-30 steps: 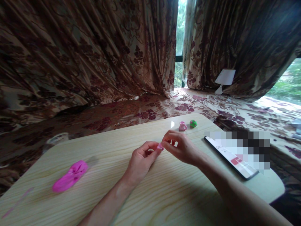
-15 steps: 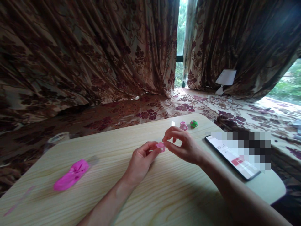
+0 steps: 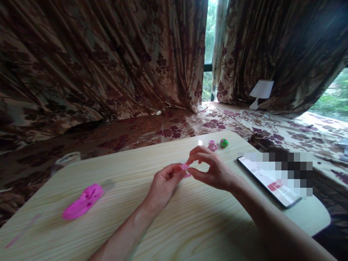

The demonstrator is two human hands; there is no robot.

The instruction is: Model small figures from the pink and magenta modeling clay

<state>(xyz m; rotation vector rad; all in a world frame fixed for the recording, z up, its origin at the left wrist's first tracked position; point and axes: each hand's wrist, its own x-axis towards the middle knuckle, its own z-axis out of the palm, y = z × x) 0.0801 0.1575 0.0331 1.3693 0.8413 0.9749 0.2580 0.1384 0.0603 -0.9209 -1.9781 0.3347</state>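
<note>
Above the middle of the table, my left hand [image 3: 165, 179] pinches a small pale-pink clay piece [image 3: 185, 166] between thumb and forefinger. Part of the piece hangs below as a curved bit. The thumb and forefinger of my right hand [image 3: 210, 166] close in on its right edge and touch it; the other fingers are bent above. Behind my right hand stand a small pink clay cup with a handle [image 3: 212, 145] and a green clay ball with pink spots [image 3: 224, 143].
A bright magenta lump of clay [image 3: 83, 202] lies on the wooden table [image 3: 130, 163] at left, near a thin pink stick [image 3: 23, 230]. A phone with a timer [image 3: 272, 183] rests at right. A white lamp [image 3: 261, 90] stands beyond, by the curtains [image 3: 122, 54].
My right thumb and forefinger have shifted slightly around the pink clay piece, with the thumb lower. The piece is turned a little. My left hand stays nearly in place.
</note>
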